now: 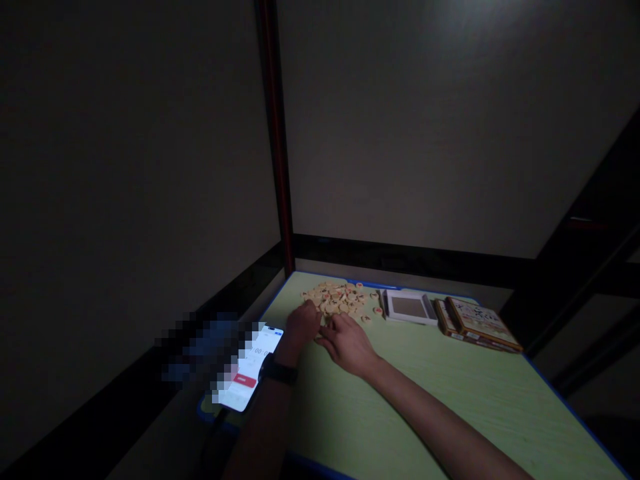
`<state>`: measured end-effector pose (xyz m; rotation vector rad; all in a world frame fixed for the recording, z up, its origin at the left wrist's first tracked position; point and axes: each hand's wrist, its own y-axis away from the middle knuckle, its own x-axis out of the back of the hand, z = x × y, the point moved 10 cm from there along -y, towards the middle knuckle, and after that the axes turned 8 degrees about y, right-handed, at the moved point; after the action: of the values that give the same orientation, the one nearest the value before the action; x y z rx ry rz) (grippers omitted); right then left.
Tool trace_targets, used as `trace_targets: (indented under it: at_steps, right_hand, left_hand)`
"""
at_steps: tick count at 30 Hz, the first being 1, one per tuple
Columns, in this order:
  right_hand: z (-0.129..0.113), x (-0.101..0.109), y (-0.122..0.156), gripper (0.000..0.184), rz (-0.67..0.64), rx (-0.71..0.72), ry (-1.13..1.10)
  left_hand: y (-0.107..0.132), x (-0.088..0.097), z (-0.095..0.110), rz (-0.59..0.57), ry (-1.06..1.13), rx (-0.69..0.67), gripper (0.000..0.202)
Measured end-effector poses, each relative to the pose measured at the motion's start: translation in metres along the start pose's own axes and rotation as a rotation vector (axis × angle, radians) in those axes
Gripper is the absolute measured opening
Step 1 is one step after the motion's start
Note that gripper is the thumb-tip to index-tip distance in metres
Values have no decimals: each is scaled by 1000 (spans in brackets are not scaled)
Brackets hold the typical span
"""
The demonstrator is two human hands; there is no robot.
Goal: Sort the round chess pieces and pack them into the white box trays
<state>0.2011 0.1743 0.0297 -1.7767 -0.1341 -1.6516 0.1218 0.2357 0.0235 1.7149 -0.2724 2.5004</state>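
A pile of round wooden Chinese chess pieces (336, 297) with red and dark markings lies near the table's back left corner. At its near edge is my left hand (303, 325), a dark watch on the wrist, with its fingers curled in. Close beside it, my right hand (350, 343) has bent fingers, with thumb and fingertips turned toward the left one. Both hands touch or nearly touch the closest pieces. Whatever the fingers hold, if anything, is too small and dark to make out.
To the right of the pieces stands an open white box tray (434, 323). Farther right lie two overlapping printed boxes (483, 323). A lit phone (245, 381) showing timer digits rests by the left edge of the green table (425, 393). Walls rise behind and to the left.
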Motion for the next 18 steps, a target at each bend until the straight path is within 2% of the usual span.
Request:
trace_targets:
  at_steps: [5, 10, 14, 18]
  right_hand:
    - [-4, 1, 2, 23, 10, 29, -40]
    - [-8, 1, 4, 19, 25, 42, -44]
    - [-5, -2, 6, 27, 12, 15, -27]
    - [3, -4, 7, 26, -4, -44, -122]
  left_hand:
    - [-6, 1, -1, 9, 66, -3, 20]
    - [-10, 0, -7, -12, 259, 38, 25]
    - [-9, 3, -8, -13, 203, 55, 22]
    - [-7, 6, -2, -29, 129, 11, 17]
